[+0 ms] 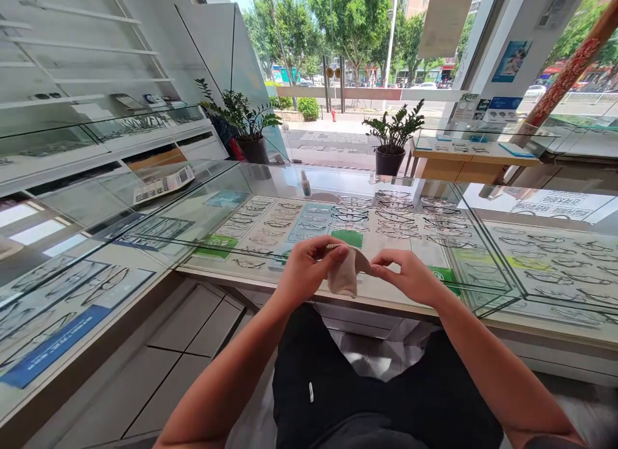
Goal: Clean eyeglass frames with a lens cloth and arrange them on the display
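Observation:
A small beige cloth hangs between my two hands, above the near edge of the glass display counter. My left hand is closed on its upper left part, thumb on top, with a patterned edge showing by the fingers. At the cloth's right corner, my right hand pinches it between thumb and fingertips. Whether anything lies inside the cloth cannot be made out. Under the glass, behind my hands, rows of eyeglasses rest on coloured sheets.
The glass counter bends round to my left and right. A small spray bottle stands on its far part. A printed booklet lies to the left. Two potted plants stand beyond. A small white strip lies on my dark clothing.

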`<state>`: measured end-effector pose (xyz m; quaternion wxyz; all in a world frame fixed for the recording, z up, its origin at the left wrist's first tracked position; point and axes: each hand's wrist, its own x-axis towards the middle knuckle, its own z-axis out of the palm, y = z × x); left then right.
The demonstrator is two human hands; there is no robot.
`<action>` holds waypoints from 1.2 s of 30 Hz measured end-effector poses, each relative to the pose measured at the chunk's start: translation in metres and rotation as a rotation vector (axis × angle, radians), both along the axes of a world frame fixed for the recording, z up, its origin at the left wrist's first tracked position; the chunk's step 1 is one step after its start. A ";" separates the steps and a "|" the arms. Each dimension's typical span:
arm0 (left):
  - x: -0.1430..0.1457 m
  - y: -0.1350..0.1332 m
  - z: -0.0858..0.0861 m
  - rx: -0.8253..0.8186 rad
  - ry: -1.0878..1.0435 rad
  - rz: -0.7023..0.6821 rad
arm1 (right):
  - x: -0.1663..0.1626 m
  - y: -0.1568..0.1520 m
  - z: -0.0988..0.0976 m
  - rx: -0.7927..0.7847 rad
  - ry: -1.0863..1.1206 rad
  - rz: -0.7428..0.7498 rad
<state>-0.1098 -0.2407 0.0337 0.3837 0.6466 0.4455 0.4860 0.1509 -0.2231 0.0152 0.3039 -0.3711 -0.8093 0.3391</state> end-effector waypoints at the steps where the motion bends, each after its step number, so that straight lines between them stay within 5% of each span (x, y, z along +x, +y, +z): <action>1: -0.005 -0.002 0.001 -0.001 0.001 0.014 | -0.004 0.000 -0.001 0.003 0.004 0.013; 16: -0.057 -0.033 0.015 -0.015 0.045 0.102 | -0.068 -0.010 -0.035 0.097 0.233 0.026; 36: -0.099 -0.036 -0.001 -0.016 0.115 0.246 | -0.066 -0.005 -0.018 0.095 0.239 -0.078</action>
